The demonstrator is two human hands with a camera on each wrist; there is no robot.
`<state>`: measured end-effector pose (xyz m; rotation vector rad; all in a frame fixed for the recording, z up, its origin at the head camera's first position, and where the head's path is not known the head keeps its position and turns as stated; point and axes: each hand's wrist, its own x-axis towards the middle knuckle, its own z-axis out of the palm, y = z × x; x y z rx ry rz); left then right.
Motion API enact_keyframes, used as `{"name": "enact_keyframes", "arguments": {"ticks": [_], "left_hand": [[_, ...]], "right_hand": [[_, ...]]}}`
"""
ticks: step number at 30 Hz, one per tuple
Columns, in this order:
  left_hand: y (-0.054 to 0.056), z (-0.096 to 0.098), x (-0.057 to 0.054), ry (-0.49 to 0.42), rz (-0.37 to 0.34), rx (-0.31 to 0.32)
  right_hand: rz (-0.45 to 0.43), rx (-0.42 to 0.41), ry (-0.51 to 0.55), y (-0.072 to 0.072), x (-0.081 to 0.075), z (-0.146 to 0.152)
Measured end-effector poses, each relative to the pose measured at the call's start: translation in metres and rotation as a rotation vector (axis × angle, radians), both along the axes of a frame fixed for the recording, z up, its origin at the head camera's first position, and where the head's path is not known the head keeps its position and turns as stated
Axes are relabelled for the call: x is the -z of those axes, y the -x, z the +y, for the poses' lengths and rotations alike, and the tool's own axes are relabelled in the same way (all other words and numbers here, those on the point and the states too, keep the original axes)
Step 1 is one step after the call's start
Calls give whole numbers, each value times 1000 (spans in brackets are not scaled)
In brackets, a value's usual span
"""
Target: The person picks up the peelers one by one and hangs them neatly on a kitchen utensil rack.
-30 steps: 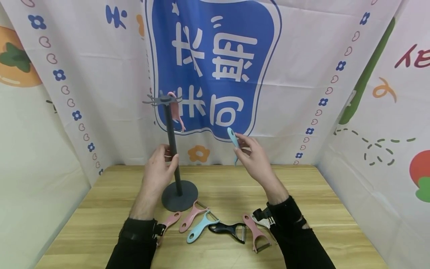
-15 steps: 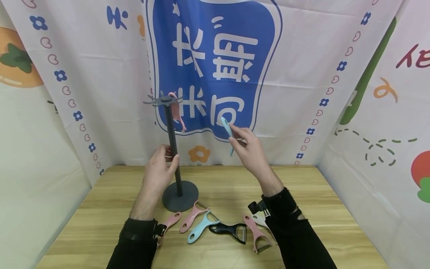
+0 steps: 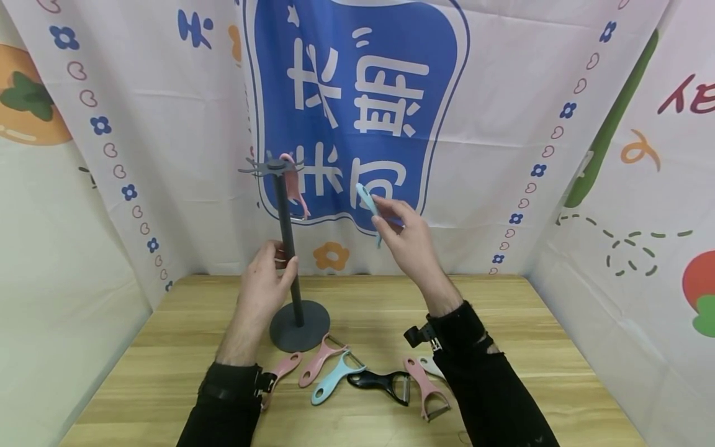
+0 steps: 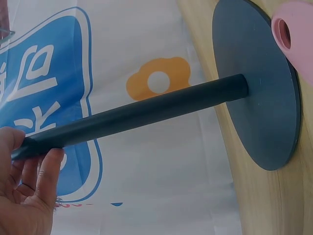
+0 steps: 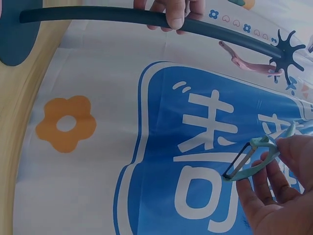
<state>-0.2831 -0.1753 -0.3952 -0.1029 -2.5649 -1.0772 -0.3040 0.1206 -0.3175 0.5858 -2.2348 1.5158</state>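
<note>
My left hand (image 3: 265, 273) grips the post of a dark grey hook stand (image 3: 285, 230) about halfway up, thumb on one side and fingers on the other. From a hook at the top of that stand hangs a pink peeler (image 3: 292, 186). To the right of it, in the air, my right hand (image 3: 408, 239) pinches a light blue peeler (image 3: 365, 198) between thumb and fingers, its holed handle end pointing up. The right wrist view shows the blade end of this light blue peeler (image 5: 249, 169) below the fingers, apart from the stand.
On the wooden table (image 3: 503, 372) lie several more peelers: pink ones (image 3: 319, 363), a light blue one (image 3: 335, 382), a black one (image 3: 371, 380) and a white one (image 3: 430, 366) partly behind my right sleeve. The stand's round base (image 3: 300, 338) is close behind them. A printed cloth (image 3: 503, 93) hangs behind the table.
My right hand has moved left and upward with the light blue peeler, closer to the top of the stand. My left hand stays on the post.
</note>
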Motion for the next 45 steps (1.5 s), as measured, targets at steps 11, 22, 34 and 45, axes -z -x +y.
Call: {"name": "enact_keyframes", "arguments": {"ticks": [11, 22, 34, 45], "left_hand": [[1, 0, 1, 8, 9, 1], [1, 0, 1, 14, 20, -1], [2, -1, 1, 3, 7, 5], [2, 0, 0, -4, 9, 9]], "right_hand": [[14, -36, 9, 1, -15, -17], [52, -39, -37, 4, -29, -32], [53, -70, -9, 9, -43, -48], [90, -121, 0, 14, -54, -65]]}}
